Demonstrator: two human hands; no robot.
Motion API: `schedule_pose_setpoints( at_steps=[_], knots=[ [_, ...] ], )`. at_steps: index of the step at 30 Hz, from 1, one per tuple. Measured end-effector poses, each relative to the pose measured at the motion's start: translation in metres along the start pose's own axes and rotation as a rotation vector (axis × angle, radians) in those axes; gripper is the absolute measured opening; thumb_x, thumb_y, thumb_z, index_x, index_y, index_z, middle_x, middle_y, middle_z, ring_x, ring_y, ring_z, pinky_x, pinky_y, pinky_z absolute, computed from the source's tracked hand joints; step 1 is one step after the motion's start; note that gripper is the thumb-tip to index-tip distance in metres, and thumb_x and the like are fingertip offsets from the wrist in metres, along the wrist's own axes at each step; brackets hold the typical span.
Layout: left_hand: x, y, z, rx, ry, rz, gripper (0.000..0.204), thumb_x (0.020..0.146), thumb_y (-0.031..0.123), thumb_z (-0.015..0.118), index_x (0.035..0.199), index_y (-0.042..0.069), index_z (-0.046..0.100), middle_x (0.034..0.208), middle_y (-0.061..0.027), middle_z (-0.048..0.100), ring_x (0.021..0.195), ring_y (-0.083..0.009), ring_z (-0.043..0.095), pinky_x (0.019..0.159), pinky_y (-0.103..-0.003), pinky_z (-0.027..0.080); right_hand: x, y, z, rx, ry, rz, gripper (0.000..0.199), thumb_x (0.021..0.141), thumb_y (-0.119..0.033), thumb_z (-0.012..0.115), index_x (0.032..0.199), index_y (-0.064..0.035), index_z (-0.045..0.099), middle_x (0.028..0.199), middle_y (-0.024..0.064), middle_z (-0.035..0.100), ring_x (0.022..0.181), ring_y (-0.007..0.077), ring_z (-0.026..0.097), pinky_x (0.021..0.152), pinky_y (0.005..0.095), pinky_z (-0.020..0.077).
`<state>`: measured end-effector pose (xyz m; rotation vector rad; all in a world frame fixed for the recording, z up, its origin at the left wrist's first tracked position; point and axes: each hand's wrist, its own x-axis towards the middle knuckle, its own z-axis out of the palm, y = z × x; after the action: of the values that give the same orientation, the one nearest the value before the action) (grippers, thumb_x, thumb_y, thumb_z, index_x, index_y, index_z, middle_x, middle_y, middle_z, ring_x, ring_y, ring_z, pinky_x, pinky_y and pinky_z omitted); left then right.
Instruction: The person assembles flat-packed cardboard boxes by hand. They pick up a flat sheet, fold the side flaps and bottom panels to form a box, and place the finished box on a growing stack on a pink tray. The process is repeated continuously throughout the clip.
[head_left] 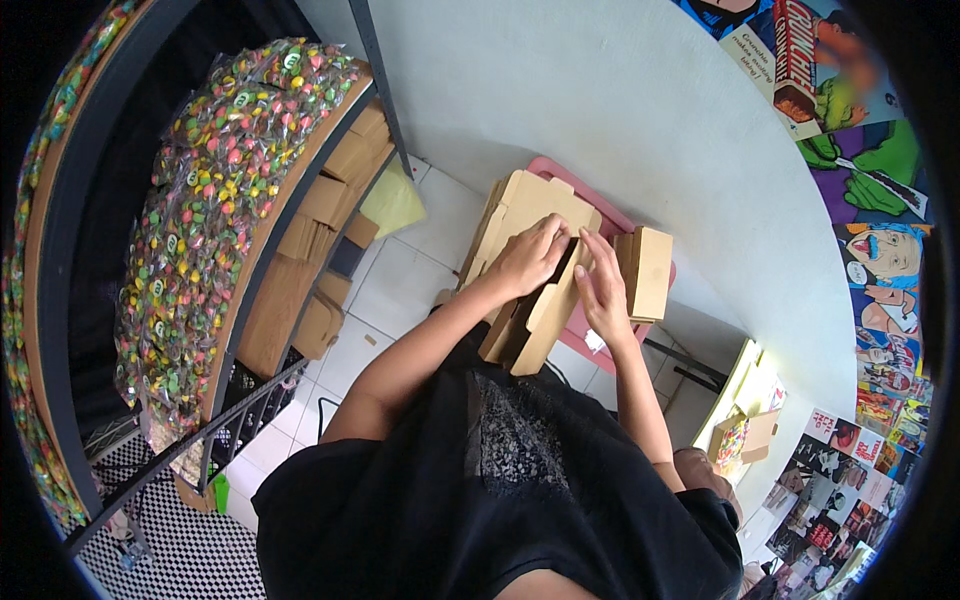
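Observation:
A partly folded brown cardboard box (543, 322) is between my hands, tilted, just in front of my black shirt. Its long, narrow inside gapes dark between the side walls. My left hand (530, 260) has its fingers curled over the box's far left edge. On the other side, my right hand (606, 290) holds the right wall near its far end, fingers bent only a little. Beyond the box, more flat brown cardboard (540, 196) lies on a pink plastic seat (548, 166). Another cardboard box (653, 272) stands on the seat's right side.
At left, a shelf holds large clear bags of colourful wrapped candies (235, 170), with cardboard boxes (320, 200) on the level below. A metal rail (180, 455) crosses the lower left. A white wall (600, 90) curves around the far side. An open carton with candies (735, 440) sits at right.

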<state>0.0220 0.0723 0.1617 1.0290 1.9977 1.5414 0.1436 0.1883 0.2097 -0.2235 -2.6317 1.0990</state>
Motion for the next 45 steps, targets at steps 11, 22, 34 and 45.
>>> schedule_pose_setpoints(
  at_steps=[11,22,34,45],
  knots=[
    [0.005,-0.008,-0.008,0.037,-0.102,-0.111,0.034,0.101,0.032,0.038,0.110,0.002,0.051,0.107,-0.0200,0.059,0.100,-0.0382,0.058,0.084,-0.044,0.046,-0.011,-0.002,0.025,0.091,-0.045,0.190,0.072,0.086,-0.026,0.068,0.145,-0.0092,0.030,0.152,0.0221,0.018,0.139,0.0394,0.025,0.111,0.0476,0.0283],
    [0.018,-0.075,0.003,-0.037,-0.269,-0.227,0.057,0.101,0.048,0.026,0.107,0.006,0.063,0.111,-0.0155,0.063,0.109,-0.0313,0.057,0.096,-0.038,0.042,-0.037,-0.017,0.027,0.089,-0.384,0.024,0.053,0.079,-0.026,0.074,0.129,-0.0207,0.057,0.155,0.0178,0.015,0.141,0.0454,0.012,0.112,0.0550,0.0246],
    [0.024,-0.057,0.005,0.008,-0.291,-0.237,0.037,0.099,0.040,0.041,0.109,0.006,0.054,0.091,-0.0168,0.063,0.085,-0.0328,0.061,0.076,-0.040,0.046,0.005,-0.004,0.001,-0.292,-0.377,-0.230,0.047,0.075,-0.025,0.071,0.120,-0.0162,0.062,0.124,0.0024,0.057,0.117,0.0275,0.050,0.102,0.0437,0.0388],
    [0.028,-0.046,0.010,0.029,-0.298,-0.204,0.039,0.098,0.041,0.042,0.104,0.004,0.055,0.083,-0.0172,0.062,0.076,-0.0306,0.061,0.071,-0.040,0.046,0.029,0.001,-0.006,-0.021,-0.534,-0.202,0.021,0.076,-0.006,0.070,0.098,-0.0058,0.069,0.099,0.0088,0.063,0.088,0.0276,0.064,0.077,0.0382,0.0531]
  ],
)
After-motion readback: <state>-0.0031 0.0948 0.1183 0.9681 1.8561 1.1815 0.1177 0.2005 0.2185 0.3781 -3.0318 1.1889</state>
